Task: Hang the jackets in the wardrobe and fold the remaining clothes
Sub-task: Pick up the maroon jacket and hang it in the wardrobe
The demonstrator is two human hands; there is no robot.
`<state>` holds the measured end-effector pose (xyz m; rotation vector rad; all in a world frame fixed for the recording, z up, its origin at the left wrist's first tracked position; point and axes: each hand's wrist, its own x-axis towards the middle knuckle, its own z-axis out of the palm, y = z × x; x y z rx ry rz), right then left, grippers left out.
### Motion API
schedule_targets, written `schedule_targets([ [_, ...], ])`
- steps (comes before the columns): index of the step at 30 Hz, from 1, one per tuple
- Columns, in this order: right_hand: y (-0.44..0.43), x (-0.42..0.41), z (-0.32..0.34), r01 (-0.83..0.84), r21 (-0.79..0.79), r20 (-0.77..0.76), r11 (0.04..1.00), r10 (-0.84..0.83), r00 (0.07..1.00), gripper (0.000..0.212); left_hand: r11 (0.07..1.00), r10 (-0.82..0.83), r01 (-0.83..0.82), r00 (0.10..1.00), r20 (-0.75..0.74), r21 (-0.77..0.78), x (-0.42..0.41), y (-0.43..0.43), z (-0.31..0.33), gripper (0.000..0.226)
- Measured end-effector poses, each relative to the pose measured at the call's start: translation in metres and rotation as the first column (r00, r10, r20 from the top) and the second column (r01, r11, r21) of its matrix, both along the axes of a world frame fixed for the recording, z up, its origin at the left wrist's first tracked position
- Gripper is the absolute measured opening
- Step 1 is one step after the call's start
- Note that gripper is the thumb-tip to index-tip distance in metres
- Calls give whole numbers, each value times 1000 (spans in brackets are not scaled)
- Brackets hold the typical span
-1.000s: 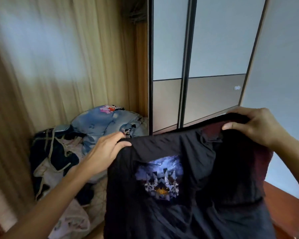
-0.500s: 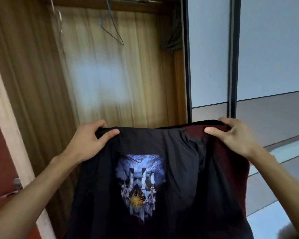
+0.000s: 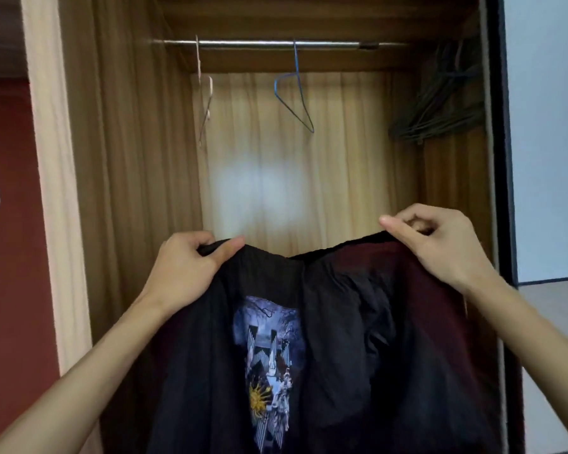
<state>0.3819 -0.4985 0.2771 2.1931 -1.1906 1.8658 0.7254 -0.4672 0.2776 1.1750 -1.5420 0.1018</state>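
Looks like a bedroom in someone's home: an open wooden wardrobe fills the view, with a metal rail up top. A blue wire hanger dangles there, more hangers bunched far right, dark red wall on the left.

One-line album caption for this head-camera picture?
Both hands hold a black jacket before an open wardrobe's hangers.

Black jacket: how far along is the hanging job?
Done: nothing hung; the rail carries only bare hangers, a blue hanger and a pale one.
In hand: left hand and right hand hold the black jacket up by its top edge, facing the open wardrobe.
Left: hanger into jacket, then onto the rail; folding not visible.
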Motion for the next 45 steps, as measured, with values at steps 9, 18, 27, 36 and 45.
schedule_targets([
  [9, -99, 78, 63, 87, -16, -160, 996, -89, 983, 72, 992, -128, 112, 933, -338, -64, 7, -49, 55, 70],
  [18, -142, 129, 137, -209, -177, -207, 962, 171, 963, 52, 999, -38, 32, 948, -316, -23, -26, -88, 93, 57],
  [27, -129, 212, 211, -605, 55, -7, 794, 607, 795, 78, 981, 195, -184, 932, -306, 64, -22, -75, 96, 71],
  [36, -132, 264, 259, -743, 207, 230, 637, 706, 670, 18, 940, 339, -334, 893, -296, 67, -19, -28, 88, 56],
  [45, -157, 267, 240, -979, 173, 474, 111, 862, 181, 21, 910, 412, -402, 855, -315, 100, -13, -13, 64, 53],
])
